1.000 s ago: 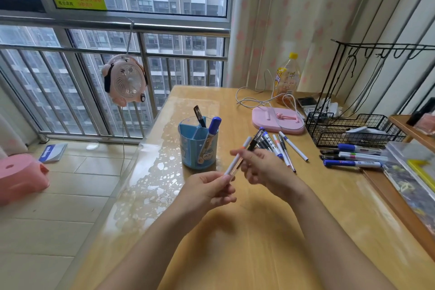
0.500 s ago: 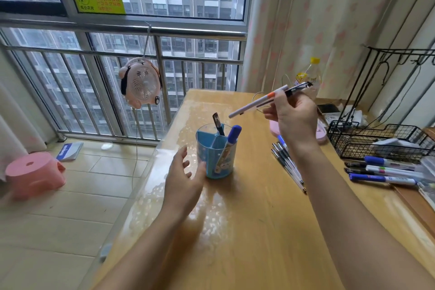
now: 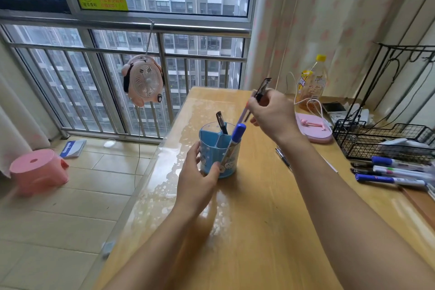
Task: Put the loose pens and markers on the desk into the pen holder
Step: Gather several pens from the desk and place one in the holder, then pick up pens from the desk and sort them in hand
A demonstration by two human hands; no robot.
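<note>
Left hand clasping blue pen holder to steady it; right hand pinching two pens tip-down above for insertion.

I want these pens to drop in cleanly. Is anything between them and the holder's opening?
Partly. The right hand holds two pens tilted above the holder. A blue marker leans out at the near right rim just under their tips, and a black pen stands at the back. The left compartment looks free. The left hand grips the holder's side.
</note>
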